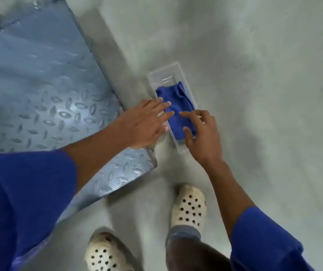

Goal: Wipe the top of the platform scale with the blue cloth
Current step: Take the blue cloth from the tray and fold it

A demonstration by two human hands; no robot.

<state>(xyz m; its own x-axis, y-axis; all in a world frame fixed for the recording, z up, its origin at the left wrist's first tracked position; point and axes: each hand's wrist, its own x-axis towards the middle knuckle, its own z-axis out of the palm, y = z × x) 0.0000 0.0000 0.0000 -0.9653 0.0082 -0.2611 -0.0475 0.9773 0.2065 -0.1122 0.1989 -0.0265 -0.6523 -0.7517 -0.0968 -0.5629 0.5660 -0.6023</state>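
The blue cloth [176,106] lies folded inside a clear plastic tray [163,72] on the floor, just right of the platform scale [45,90], whose top is metal tread plate. My left hand [147,124] reaches over the scale's right edge, its straight fingers touching the cloth's left side. My right hand [201,133] hovers at the tray's near end, index finger and thumb spread over the cloth, other fingers loosely curled. Neither hand visibly grips the cloth.
The grey concrete floor [254,75] spreads to the right and ahead. My two feet in white perforated clogs [189,206] [106,253] stand near the scale's front corner. Blue sleeves cover both upper arms.
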